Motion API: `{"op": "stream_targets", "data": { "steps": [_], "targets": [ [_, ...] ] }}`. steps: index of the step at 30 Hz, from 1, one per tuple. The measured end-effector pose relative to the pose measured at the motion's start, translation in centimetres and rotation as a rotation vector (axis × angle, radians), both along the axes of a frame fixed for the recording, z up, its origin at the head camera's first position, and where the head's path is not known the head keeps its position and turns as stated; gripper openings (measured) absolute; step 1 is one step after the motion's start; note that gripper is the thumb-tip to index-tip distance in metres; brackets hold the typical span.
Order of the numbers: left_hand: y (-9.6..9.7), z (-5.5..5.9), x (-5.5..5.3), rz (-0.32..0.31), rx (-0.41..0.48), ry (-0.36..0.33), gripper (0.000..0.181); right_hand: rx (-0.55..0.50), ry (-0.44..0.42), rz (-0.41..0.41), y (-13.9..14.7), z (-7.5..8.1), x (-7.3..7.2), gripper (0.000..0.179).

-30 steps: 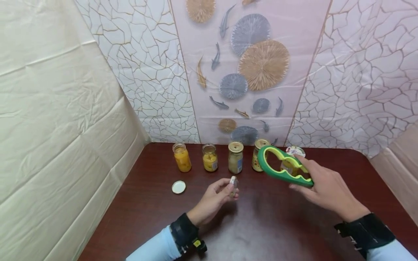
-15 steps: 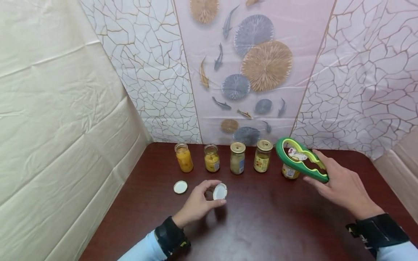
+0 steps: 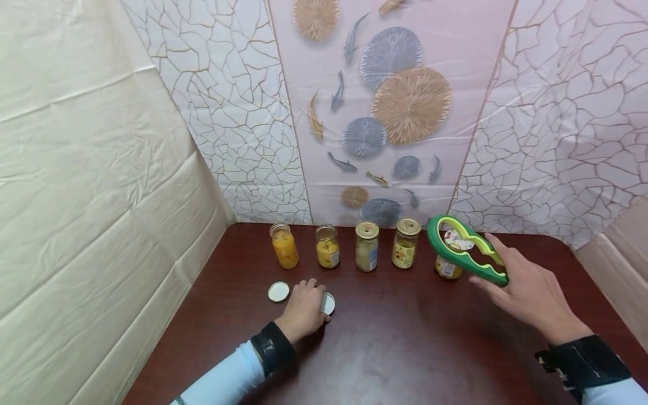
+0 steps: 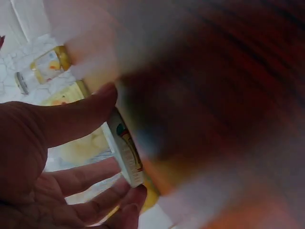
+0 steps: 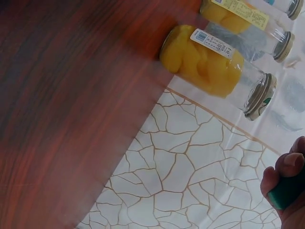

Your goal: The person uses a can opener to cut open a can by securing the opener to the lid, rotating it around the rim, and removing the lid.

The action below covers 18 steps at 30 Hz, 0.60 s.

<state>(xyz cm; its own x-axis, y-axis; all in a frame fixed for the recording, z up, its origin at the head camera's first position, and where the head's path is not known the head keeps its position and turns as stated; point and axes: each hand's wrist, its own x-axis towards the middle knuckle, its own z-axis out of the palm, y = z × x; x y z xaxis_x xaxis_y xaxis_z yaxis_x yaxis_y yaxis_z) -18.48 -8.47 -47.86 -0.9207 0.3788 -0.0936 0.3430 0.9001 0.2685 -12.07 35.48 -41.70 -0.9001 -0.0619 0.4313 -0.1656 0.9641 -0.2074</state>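
My left hand (image 3: 302, 310) pinches a white-lined jar lid (image 3: 329, 304) by its edge, low over the tabletop; contact with the table cannot be told. The left wrist view shows the lid (image 4: 125, 150) between thumb and fingers. My right hand (image 3: 531, 289) grips the handle end of a green jar opener (image 3: 458, 258), raised in front of the rightmost jar (image 3: 448, 268), which has a printed lid and is partly hidden. In the right wrist view, fingers curl round the opener's green handle (image 5: 287, 192). Another lid (image 3: 278, 292) lies white side up, left of my left hand.
Along the table's back stand two lidless jars, one with orange contents (image 3: 286, 250) and one with yellow pieces (image 3: 328, 253). Two gold-lidded jars (image 3: 367, 250) stand right of them. A patterned cloth (image 3: 243, 140) hangs behind the dark table (image 3: 395, 349).
My left hand has moved left and down with the lid, turning it on the way. The right hand shifted right with the jar opener, then stayed nearly still.
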Motion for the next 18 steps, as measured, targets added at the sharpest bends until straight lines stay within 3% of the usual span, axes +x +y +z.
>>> {"op": "stream_targets", "data": {
  "steps": [4,9,18],
  "targets": [
    [-0.4,-0.6,-0.8,0.028,-0.012,-0.035,0.064,-0.008,-0.01,-0.015,0.0,-0.1,0.0,0.105],
    [-0.6,-1.1,-1.8,0.035,0.002,-0.033,0.07,-0.001,0.016,-0.017,0.1,-0.3,0.2,0.106],
    [-0.5,-1.4,-3.5,0.063,0.074,-0.066,0.067,-0.001,0.065,-0.014,-0.1,-0.6,0.3,0.109]
  ]
}}
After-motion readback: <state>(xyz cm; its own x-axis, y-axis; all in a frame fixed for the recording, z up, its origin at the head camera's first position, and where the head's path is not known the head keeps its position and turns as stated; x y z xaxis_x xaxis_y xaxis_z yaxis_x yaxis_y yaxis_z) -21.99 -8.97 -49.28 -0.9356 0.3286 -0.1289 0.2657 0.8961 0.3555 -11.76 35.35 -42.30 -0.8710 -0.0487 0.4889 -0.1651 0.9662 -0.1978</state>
